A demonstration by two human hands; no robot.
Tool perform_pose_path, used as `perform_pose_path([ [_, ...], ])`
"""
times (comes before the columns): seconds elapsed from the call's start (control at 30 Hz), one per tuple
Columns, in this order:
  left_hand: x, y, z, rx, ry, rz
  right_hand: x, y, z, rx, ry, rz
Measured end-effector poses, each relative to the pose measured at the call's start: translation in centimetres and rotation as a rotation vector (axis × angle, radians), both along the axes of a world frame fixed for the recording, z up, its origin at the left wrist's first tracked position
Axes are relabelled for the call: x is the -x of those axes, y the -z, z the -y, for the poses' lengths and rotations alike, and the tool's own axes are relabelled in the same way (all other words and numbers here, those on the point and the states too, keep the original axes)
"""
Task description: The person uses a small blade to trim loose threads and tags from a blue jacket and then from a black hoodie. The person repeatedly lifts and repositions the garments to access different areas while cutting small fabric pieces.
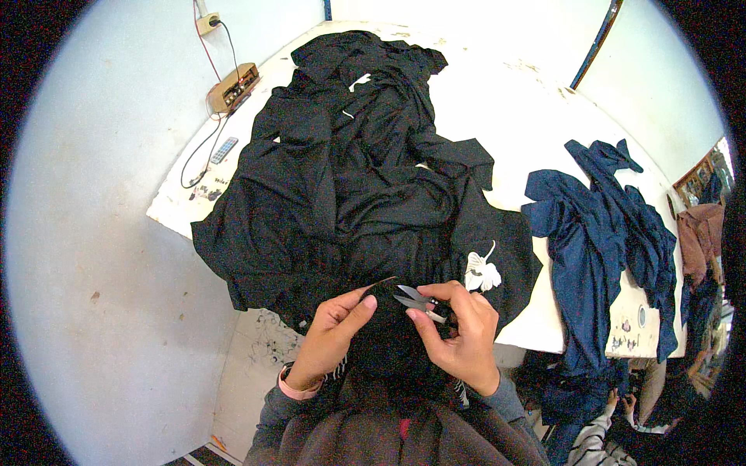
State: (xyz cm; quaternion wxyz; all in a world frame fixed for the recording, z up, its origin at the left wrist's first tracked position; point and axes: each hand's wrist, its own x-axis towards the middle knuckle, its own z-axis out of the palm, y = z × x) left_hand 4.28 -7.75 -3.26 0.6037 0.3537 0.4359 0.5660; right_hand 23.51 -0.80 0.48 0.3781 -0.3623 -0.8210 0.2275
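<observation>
My right hand [465, 330] grips a pair of thread snips [409, 297], their two pointed blades apart and aimed left. Just left of the blades, my left hand [336, 330] pinches a thin dark edge [378, 286] that looks like part of the black cloth. A large heap of black cloth [303, 225] spreads over the table in front of me and hangs toward my lap. On its right part lies a crumpled white piece [483, 272] with a loose thread, beyond my right hand. Smaller white bits [360, 81] show farther up the heap.
The white table [517, 97] carries dark blue garments [587, 241] at the right, hanging over its edge. At the far left are a remote control [224, 150] and a brown box with wires [235, 88]. Another person's hands [622, 401] show at the lower right. A wall [101, 233] stands on the left.
</observation>
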Motion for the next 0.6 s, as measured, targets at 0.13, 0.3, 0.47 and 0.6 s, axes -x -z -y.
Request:
perform_pose_path([
  [0.13,-0.2,0.1,0.3,-0.032,0.016,-0.093,0.7,0.2,-0.1,-0.110,-0.011,0.034],
  [0.3,-0.3,0.0,0.2,-0.016,0.025,-0.064,0.7,0.6,-0.2,-0.189,0.017,-0.009],
  [0.47,-0.2,0.4,-0.2,-0.023,-0.011,0.073,0.8,1.3,-0.4,-0.221,-0.003,0.005],
  [0.6,-0.1,0.8,-0.7,-0.019,-0.033,0.266,0.4,1.2,-0.3,-0.183,-0.139,-0.088],
])
